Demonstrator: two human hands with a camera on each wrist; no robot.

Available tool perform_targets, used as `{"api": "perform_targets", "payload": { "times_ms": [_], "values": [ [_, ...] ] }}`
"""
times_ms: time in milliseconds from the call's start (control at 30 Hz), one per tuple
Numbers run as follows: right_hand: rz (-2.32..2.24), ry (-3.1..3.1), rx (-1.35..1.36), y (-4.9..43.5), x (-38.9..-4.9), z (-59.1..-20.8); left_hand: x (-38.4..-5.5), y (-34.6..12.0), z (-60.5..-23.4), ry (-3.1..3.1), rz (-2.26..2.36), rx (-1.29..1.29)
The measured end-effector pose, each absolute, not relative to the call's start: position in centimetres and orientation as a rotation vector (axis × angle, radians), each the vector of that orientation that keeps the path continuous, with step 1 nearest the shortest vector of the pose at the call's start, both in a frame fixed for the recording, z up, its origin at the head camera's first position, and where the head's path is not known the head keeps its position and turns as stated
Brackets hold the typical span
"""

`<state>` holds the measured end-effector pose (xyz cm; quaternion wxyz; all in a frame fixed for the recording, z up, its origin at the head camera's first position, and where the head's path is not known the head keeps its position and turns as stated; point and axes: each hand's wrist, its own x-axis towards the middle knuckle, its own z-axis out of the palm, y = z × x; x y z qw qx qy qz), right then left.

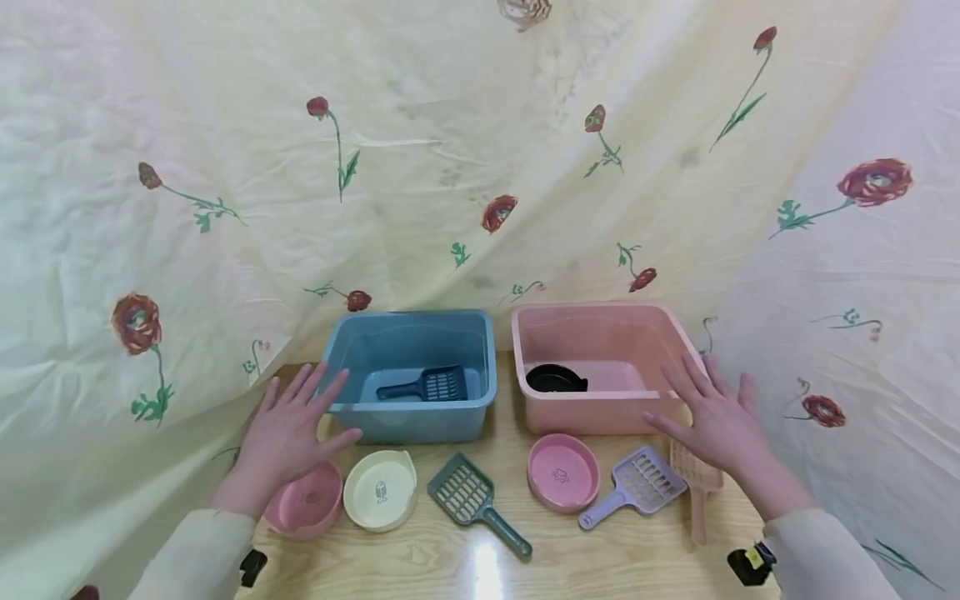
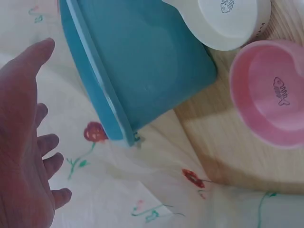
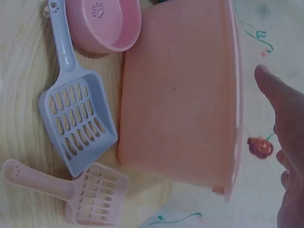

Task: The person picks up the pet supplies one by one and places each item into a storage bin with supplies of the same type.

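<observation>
My left hand point(image 1: 288, 429) is held with fingers spread over the left side of the table, near the blue bin point(image 1: 408, 423) and a pink bowl point(image 1: 306, 502). A dark blue litter scoop point(image 1: 442, 384) lies inside that bin. With fingers spread and nothing held, my right hand point(image 1: 716, 417) overlaps the right end of the pink bin point(image 1: 600, 414) in the head view. A black dish point(image 1: 553, 379) sits in the pink bin. Below this hand lie a lilac litter scoop point(image 1: 647, 482) and a pale pink litter scoop point(image 3: 97, 194).
Between the hands are a cream bowl point(image 1: 380, 492) with a fish print, a dark green litter scoop point(image 1: 468, 496) and another pink bowl point(image 1: 564, 473) with a paw print. A flowered cloth point(image 1: 420, 167) hangs behind and beside the wooden table point(image 1: 420, 567).
</observation>
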<state>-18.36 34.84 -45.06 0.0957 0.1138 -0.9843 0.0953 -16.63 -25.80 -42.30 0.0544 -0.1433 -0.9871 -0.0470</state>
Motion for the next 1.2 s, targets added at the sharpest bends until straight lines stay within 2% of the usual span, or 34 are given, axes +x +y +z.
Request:
{"api": "perform_targets", "payload": {
  "times_ms": [400, 800, 1200],
  "values": [
    [0.324, -2.930, 0.402, 33.1, -19.9, -44.3, -17.7, -23.2, -42.2, -2.967, -0.076, -0.727],
    [0.362, -2.952, 0.370, 32.9, -20.3, -46.0, -18.0, -19.8, -43.1, -2.861, 0.044, -1.176],
    [0.345, -2.976, 0.310, 32.9, -19.9, -47.7, -17.7, -15.3, -47.8, -2.909, 0.050, -1.529]
  ]
}}
